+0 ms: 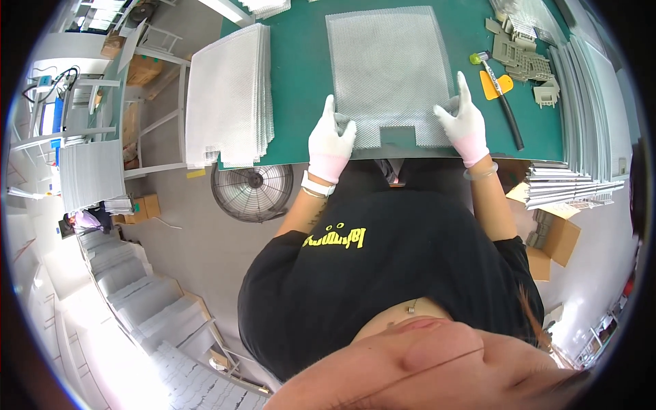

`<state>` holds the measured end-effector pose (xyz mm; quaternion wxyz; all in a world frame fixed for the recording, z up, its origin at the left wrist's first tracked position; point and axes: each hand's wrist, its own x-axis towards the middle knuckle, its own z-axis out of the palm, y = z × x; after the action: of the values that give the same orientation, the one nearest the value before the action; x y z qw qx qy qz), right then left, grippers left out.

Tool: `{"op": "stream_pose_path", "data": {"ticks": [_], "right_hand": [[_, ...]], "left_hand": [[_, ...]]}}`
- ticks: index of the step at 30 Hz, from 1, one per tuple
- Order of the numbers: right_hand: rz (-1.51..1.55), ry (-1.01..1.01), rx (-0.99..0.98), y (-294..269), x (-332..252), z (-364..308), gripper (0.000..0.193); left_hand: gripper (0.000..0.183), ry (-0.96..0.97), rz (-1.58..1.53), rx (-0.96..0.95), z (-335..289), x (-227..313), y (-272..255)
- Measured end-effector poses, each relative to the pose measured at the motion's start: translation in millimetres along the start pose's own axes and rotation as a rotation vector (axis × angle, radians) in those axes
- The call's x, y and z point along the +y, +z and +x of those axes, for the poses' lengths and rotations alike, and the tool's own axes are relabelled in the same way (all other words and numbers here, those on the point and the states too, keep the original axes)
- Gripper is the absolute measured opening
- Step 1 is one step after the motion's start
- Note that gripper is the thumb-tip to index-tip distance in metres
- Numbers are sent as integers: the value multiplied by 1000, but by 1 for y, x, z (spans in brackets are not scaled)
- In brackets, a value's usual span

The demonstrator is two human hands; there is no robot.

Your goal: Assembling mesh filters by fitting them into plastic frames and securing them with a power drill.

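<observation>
A silvery mesh sheet (389, 68) lies flat on the green tabletop (298, 82), a rectangular notch cut in its near edge. At the sheet's near left corner is my left hand (331, 143), in a white and pink glove, thumb and forefinger spread apart. My right hand (466, 130), gloved the same way, stands at the near right edge with its forefinger stretched forward and its thumb toward the mesh. Both hands are beside the sheet's edges, and neither is closed around it. Whether the fingertips touch the mesh I cannot tell.
Left on the table is a stack of mesh sheets (225, 96). To the right lie a hammer (502, 102), an orange piece (504, 85) and several beige plastic parts (523, 60). Long metal strips (581, 102) line the right side. A floor fan (254, 195) stands below the table's front edge.
</observation>
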<state>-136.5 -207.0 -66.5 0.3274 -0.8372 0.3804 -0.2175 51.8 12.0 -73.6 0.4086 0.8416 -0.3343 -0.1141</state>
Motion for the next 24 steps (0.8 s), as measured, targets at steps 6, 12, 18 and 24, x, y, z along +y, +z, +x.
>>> {"op": "stream_pose_path", "data": {"ticks": [6, 12, 18, 24], "right_hand": [[-126, 37, -46, 8, -3, 4, 84], [-193, -67, -28, 13, 7, 4, 69], [-208, -122, -40, 12, 9, 6, 62], [-304, 32, -213, 3, -8, 12, 62]], "left_hand": [[63, 120, 200, 55, 5, -18, 10], [55, 115, 199, 35, 4, -11, 8], [54, 80, 201, 6, 5, -7, 5], [54, 71, 213, -6, 7, -10, 4]]}}
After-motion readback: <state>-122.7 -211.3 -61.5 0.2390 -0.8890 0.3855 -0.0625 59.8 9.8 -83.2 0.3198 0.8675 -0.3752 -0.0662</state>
